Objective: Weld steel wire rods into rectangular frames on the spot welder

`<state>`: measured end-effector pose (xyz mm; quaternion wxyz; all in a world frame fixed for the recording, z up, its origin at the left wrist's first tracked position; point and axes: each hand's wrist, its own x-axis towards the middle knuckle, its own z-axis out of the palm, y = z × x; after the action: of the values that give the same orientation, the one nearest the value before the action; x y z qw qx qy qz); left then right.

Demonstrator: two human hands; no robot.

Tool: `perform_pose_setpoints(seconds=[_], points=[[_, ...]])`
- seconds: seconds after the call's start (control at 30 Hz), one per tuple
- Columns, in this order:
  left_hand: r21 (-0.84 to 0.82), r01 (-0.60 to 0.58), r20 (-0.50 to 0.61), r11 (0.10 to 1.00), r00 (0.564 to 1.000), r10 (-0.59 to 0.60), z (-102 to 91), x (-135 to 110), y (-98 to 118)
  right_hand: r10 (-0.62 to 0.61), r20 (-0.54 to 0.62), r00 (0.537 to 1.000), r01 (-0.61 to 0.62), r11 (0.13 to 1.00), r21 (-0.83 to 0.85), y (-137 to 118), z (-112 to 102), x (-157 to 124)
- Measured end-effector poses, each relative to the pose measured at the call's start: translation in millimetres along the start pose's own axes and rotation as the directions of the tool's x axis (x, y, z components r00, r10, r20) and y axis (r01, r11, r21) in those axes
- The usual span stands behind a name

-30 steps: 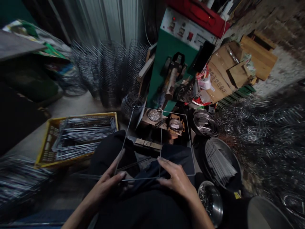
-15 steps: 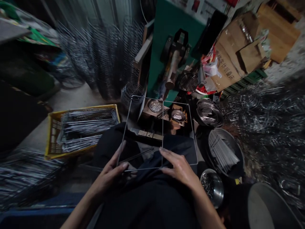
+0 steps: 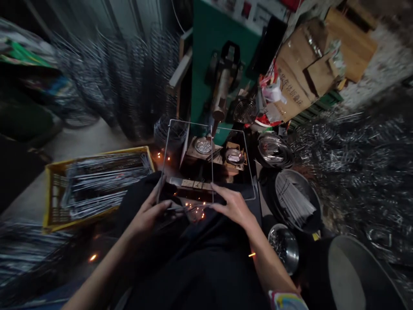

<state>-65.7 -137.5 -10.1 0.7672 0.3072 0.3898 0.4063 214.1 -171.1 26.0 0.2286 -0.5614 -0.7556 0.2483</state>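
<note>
A thin rectangular wire frame point(image 3: 206, 127) with a middle bar stands tilted over my lap, its far edge near the green machine point(image 3: 222, 56). My left hand point(image 3: 149, 215) pinches the frame's near left corner, fingers closed on the wire. My right hand point(image 3: 232, 206) lies over the near edge at the middle bar, fingers pressing the wire down. Small orange sparks scatter around the near edge between my hands. A wooden block fixture point(image 3: 193, 184) lies just beyond my fingers.
A yellow crate point(image 3: 51, 193) of wire frames sits at left. Upright stacks of wire grids point(image 3: 129, 82) stand behind it. Metal bowls point(image 3: 285, 252) and a basin of short rods point(image 3: 295, 202) sit at right. Cardboard boxes point(image 3: 303, 82) and heaps of wire parts point(image 3: 361, 159) lie beyond.
The frame and both hands moved forward toward the machine. Sparks now fly at the frame's near edge, where none showed before.
</note>
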Motion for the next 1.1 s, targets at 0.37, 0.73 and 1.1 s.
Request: perform_pose_setpoints(seconds=[0.37,0.73,1.1], points=[[-0.084,-0.202,0.161,0.976,0.964,0.213,-4.9,171,72,-0.049,-0.164,0.985,-0.009,0.943,-0.331,57,-59,150],[-0.097,-0.187,0.126,0.978,0.972,0.198,-7.1,214,95,-0.025,-0.251,0.968,-0.062,0.941,-0.333,71,-70,197],[-0.138,-0.191,0.123,0.972,0.97,0.208,-9.2,216,98,-0.026,-0.265,0.964,-0.046,0.964,-0.263,72,-67,202]])
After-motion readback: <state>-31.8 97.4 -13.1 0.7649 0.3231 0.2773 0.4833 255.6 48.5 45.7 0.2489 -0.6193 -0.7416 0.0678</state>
